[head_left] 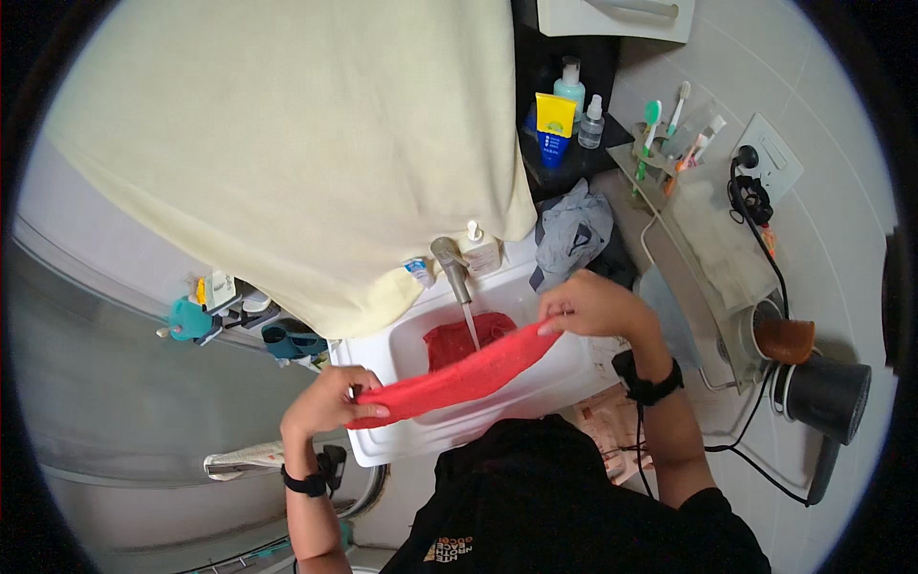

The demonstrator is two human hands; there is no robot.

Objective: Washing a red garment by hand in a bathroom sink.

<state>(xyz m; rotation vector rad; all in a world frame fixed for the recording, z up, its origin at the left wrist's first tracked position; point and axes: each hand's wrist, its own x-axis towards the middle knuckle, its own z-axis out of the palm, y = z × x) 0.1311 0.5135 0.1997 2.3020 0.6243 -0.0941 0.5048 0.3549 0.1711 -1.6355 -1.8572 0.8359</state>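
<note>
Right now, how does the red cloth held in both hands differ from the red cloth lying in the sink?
The held red cloth is stretched into a long band above the sink, between the left hand and right hand; the cloth in the basin lies bunched up. The stream from the tap falls toward the basin cloth, just behind the held cloth. Nothing grips the basin cloth. Both are the same red.

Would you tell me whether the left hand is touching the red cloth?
Touching: the head view shows the left hand pinching one end of the red cloth.
</note>
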